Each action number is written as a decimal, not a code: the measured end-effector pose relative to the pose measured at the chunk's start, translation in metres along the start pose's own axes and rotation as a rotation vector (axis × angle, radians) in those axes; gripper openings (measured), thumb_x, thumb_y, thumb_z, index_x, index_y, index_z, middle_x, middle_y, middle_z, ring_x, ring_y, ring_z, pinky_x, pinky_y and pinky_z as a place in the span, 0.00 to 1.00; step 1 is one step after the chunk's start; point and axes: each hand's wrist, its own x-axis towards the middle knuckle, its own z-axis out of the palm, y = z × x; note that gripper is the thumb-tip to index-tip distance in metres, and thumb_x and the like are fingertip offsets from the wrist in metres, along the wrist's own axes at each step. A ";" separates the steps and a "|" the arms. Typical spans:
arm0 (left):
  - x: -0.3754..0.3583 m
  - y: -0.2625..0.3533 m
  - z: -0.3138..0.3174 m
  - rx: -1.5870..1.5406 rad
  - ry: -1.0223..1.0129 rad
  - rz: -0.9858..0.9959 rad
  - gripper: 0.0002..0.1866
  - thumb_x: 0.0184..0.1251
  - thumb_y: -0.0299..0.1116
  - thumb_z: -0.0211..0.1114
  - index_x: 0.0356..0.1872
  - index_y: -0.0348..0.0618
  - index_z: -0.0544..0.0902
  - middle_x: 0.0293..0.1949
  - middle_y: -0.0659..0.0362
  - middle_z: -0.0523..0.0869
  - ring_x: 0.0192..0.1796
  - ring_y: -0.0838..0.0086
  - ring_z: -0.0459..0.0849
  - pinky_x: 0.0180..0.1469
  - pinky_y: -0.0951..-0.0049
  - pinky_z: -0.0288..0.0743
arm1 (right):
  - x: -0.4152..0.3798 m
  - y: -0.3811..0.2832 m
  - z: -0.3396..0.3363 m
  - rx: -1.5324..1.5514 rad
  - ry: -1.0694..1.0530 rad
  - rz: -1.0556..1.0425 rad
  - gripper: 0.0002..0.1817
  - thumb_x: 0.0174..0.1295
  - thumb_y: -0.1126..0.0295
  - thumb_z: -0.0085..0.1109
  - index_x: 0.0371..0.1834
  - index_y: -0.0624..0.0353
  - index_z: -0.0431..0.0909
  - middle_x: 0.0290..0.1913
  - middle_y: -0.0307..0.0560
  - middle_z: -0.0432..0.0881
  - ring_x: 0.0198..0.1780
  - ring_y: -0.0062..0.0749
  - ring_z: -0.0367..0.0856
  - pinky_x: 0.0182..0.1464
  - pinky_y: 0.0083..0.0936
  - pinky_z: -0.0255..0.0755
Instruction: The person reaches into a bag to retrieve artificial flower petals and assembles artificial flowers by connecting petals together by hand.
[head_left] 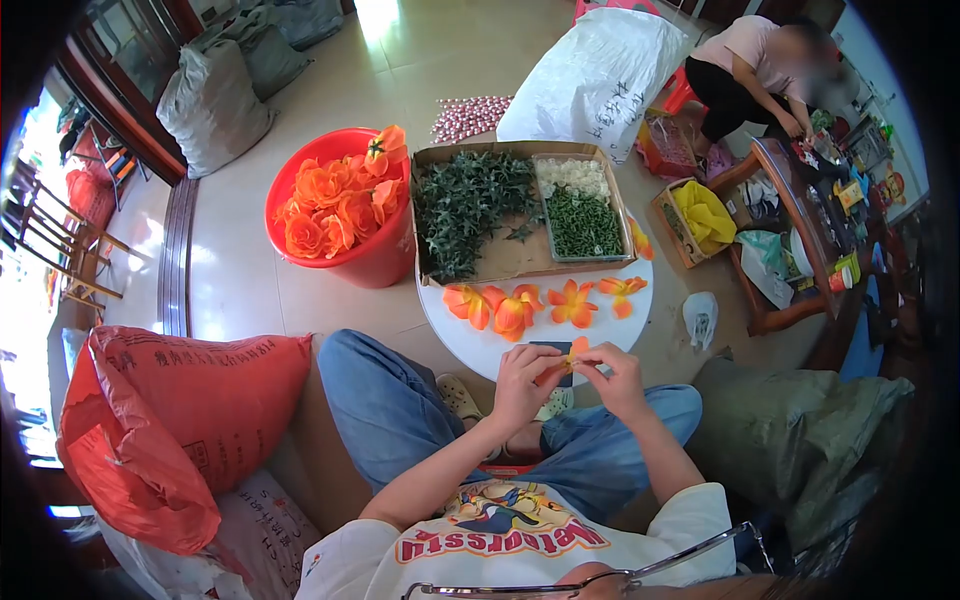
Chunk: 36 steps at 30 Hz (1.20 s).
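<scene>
Left hand: the left hand [522, 380] sits just below the middle of the frame, fingers curled and pinching a small orange flower piece [572, 352]; closed on it
Right hand: the right hand [617, 378] meets the left from the other side, fingertips also pinched on the same piece; the two hands touch
Flower piece: held between both hands, above the lap and at the near edge of the white round table [480, 345]
Table: four finished orange flowers [545, 303] lie in a row on it; behind them a cardboard box [505, 258] holds green leaves [465, 205] and a tray of green and white bits [580, 210]
Red tub: a red tub [365, 255], left of the box, is heaped with orange blossoms
Lower left: a red sack [170, 420]
Upper right: another person [750, 70] bends over beside a white sack [595, 75]
</scene>
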 end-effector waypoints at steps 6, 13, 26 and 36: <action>-0.001 0.005 -0.003 0.021 -0.028 -0.032 0.12 0.49 0.26 0.72 0.37 0.45 0.86 0.42 0.63 0.85 0.46 0.68 0.79 0.50 0.68 0.68 | 0.001 -0.003 0.008 -0.083 0.027 -0.159 0.10 0.50 0.78 0.69 0.36 0.61 0.82 0.34 0.46 0.84 0.35 0.38 0.82 0.37 0.28 0.75; -0.003 0.001 -0.001 0.019 -0.020 -0.035 0.12 0.48 0.25 0.72 0.37 0.45 0.86 0.42 0.63 0.85 0.47 0.67 0.79 0.50 0.68 0.68 | 0.002 -0.002 0.010 -0.111 0.050 -0.179 0.09 0.49 0.77 0.69 0.34 0.61 0.82 0.34 0.45 0.85 0.35 0.38 0.82 0.38 0.29 0.76; -0.009 -0.003 -0.008 0.026 -0.028 -0.080 0.15 0.47 0.27 0.73 0.39 0.45 0.86 0.43 0.63 0.85 0.49 0.67 0.80 0.53 0.67 0.68 | 0.005 0.003 0.014 -0.167 0.032 -0.178 0.08 0.47 0.76 0.70 0.31 0.60 0.82 0.33 0.43 0.83 0.39 0.38 0.78 0.42 0.30 0.74; -0.013 -0.016 -0.011 0.025 -0.045 -0.135 0.17 0.47 0.29 0.74 0.42 0.44 0.85 0.43 0.60 0.85 0.49 0.65 0.80 0.53 0.66 0.70 | 0.009 0.005 0.019 -0.229 -0.054 -0.035 0.07 0.46 0.75 0.71 0.28 0.61 0.83 0.30 0.44 0.82 0.40 0.37 0.77 0.43 0.29 0.72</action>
